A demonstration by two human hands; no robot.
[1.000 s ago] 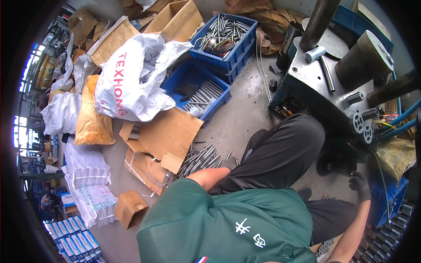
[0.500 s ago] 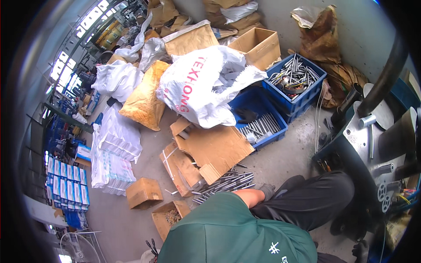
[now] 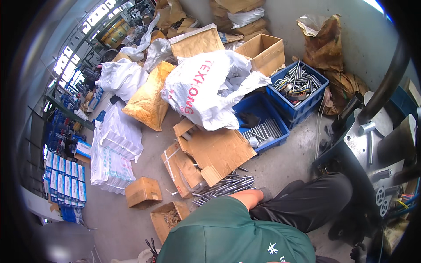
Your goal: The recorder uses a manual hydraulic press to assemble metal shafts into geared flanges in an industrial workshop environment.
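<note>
A: where are the metal rods (image 3: 229, 186), and what are the hands doing?

B: loose pile on the floor, just left of the left hand (image 3: 265, 193). Only a bit of that glove shows, so can't tell if it's gripping anything. Right hand (image 3: 359, 253) is dark and blurry at the near right, can't tell there either.

A: how would the rods handle?

B: stiff, heavyish by the bunch, maybe slick, I'd guess. Grab mid-length.

A: any writing?

B: big red letters on the white sack (image 3: 210, 103), white characters on the green shirt (image 3: 215, 232).
</note>
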